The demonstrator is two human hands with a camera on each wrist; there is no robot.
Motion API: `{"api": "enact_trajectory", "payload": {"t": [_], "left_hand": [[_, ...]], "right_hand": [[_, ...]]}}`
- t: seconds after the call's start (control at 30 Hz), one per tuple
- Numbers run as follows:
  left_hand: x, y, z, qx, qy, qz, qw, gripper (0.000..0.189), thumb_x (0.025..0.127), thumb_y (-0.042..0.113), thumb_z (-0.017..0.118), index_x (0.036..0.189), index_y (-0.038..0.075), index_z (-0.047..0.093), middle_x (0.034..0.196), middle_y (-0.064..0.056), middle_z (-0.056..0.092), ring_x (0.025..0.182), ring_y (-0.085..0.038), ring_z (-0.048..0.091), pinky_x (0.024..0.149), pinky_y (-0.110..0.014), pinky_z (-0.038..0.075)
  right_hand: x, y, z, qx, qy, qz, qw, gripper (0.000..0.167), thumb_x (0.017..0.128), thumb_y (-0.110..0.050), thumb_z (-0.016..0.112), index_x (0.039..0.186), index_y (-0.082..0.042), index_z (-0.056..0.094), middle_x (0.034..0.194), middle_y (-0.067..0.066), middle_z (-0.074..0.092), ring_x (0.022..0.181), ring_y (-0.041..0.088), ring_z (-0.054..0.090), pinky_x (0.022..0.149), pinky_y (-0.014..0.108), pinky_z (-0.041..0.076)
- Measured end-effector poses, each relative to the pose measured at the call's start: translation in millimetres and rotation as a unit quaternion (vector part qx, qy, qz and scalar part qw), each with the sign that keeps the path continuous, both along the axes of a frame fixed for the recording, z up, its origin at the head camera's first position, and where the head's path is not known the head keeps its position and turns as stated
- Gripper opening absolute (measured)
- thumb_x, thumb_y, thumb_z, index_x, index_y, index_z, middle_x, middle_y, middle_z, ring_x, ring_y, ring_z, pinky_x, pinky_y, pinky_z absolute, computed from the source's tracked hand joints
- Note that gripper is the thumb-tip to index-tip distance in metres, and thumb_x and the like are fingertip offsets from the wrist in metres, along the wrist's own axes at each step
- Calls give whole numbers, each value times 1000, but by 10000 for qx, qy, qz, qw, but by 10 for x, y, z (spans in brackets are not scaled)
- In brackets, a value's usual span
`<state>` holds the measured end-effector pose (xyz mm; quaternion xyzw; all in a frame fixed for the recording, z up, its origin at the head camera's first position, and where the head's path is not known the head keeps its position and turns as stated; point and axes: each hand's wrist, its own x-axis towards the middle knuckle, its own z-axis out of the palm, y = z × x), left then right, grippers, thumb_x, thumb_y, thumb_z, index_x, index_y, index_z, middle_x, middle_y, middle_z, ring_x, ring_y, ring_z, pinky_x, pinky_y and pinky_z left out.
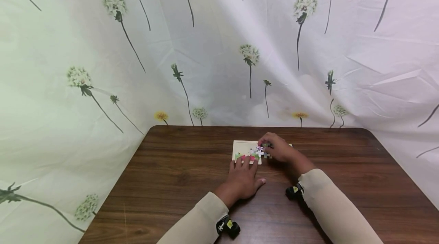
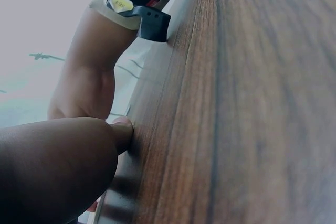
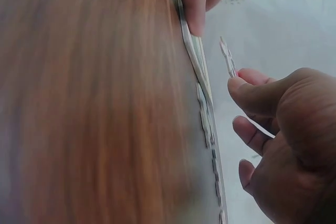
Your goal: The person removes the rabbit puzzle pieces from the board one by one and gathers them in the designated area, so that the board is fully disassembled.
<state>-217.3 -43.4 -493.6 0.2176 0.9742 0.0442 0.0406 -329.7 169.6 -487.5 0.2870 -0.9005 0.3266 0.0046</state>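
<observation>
Currently left hand [image 1: 242, 180] lies flat, fingers spread, tips at near edge of puzzle board [image 1: 244, 146], toward desk [image 1: 164, 183] far edge. Right hand [image 1: 278, 149] pinches a raised puzzle piece [image 3: 228, 60] by board's right edge.

Multicoloured puzzle [image 1: 253, 157], brown wood-grained table [image 1: 178, 183]

From the head: looks forward and down from well back, taking in the table [image 1: 178, 183], the puzzle board [image 1: 242, 147], the left hand [image 1: 241, 181], the right hand [image 1: 279, 149] and, beyond, the flowered cloth [image 1: 219, 46]. From the left wrist: skims low along the table, tipped sideways, facing past the close-up left hand toward the right arm [image 2: 92, 72]. From the right wrist: looks low and sideways, close to the right hand, meeting the puzzle board edge-on. Shares the puzzle board and both hands with the head view.
</observation>
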Motion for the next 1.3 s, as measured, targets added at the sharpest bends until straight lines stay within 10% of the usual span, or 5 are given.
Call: {"api": "enact_trajectory", "payload": {"t": [1.3], "left_hand": [[7,-3,8,68,-124,91,9999,75,110,68,46,170,22,41,177,-10,36,163,-37,32,129,-61,31]], "right_hand": [[134,730,-85,167,25,-466,9988,20,99,3,74,108,-14,76,124,15,65,125,42,57,106,66,45]]}}
